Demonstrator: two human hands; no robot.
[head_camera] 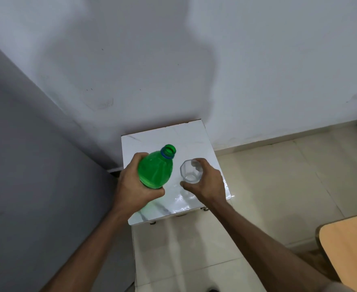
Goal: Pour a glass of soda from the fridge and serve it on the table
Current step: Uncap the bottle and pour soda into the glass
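L hand (138, 187) gripping open bottle (155, 169), R hand (207, 182) around glass (190, 170), mid small table (198, 133)

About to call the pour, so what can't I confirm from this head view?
- Bottle lower body and label: hidden by the left hand.
- Cap: not in view; the mouth is open.
- Glass right wall and its footing on the small table: covered by the right hand.
- Fridge: out of frame.

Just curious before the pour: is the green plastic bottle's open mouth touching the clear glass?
Apart. The head view shows white tabletop between the bottle mouth and the glass rim.
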